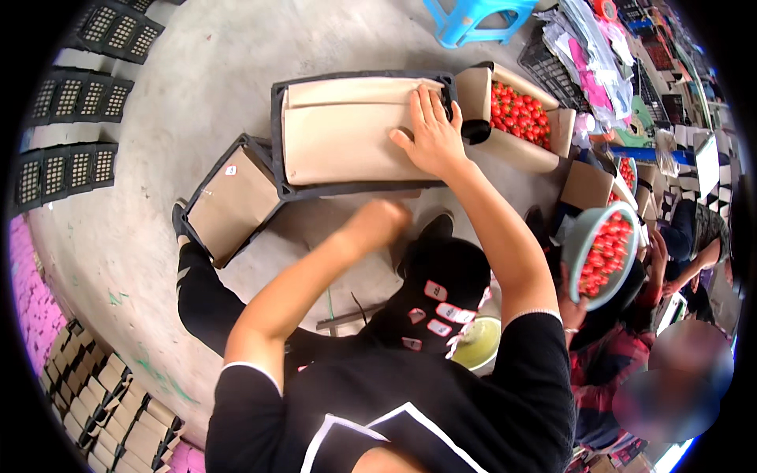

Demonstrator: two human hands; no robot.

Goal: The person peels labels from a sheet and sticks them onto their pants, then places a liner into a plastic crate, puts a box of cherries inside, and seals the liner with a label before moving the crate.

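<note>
My right hand (435, 134) lies flat, fingers spread, on the brown paper (343, 142) that covers the top of a black crate (277, 130). The paper's long flap runs along the crate's far side. My left hand (380, 224) is in front of the crate's near edge, smeared by motion, so its fingers do not show clearly. Several white labels with red borders (438, 327) stick to the black trouser leg over my knee. A second black crate (236, 206) with brown paper stands at the left, tilted against the first, one small label on it.
A paper-lined crate of cherry tomatoes (520, 117) stands at the right. Beside me a co-worker holds a grey-green basin (582, 251) of tomatoes. A blue stool (479, 22) is at the far side. Stacked black crates (75, 94) line the left; a yellowish bowl (478, 344) sits by my leg.
</note>
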